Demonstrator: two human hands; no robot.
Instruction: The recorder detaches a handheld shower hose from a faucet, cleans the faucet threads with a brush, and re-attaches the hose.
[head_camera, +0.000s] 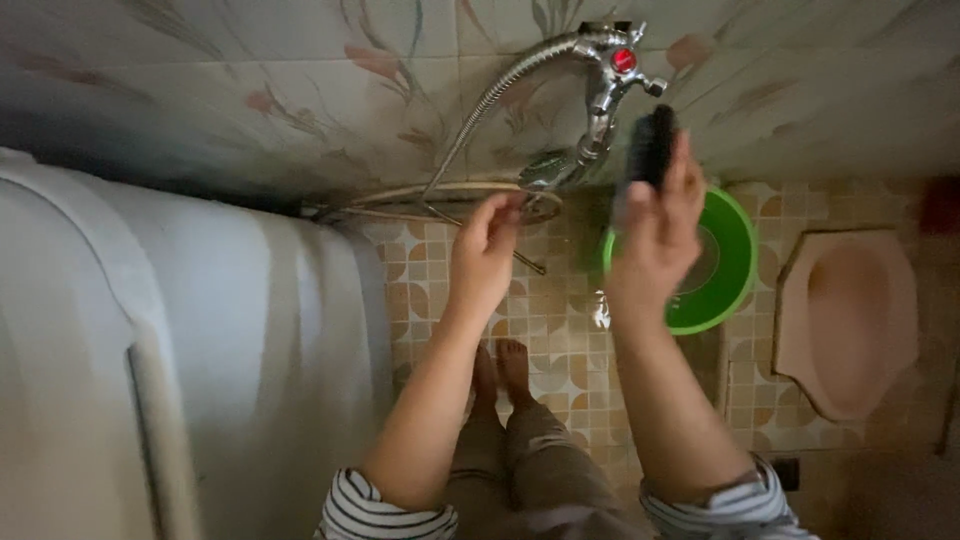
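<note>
The person stands barefoot on the small-tiled bathroom floor (560, 340), both arms lifted toward the chrome wall tap with a red knob (612, 70). The right hand (655, 235) holds a black bristled brush (652, 148); its grip is closed around the lower part of the brush, fingers pressed on the handle, and the brush head stands up just beside the tap body. The left hand (487, 250) reaches for the chrome shower head (548, 170) that hangs under the tap on its ribbed metal hose (480, 110). The fingers are half curled, and I cannot tell if they already touch it.

Below the right hand sits a round green plastic basin (735, 265), and further right a pink squat toilet pan (850, 320). A large white appliance (200, 330) stands at the left.

I think the brush may slip down into the basin or onto the floor, because the hold is low on it. Water could also spray on the striped sleeves. The floor looks wet near the basin, so bare feet (505, 365) may slide.
</note>
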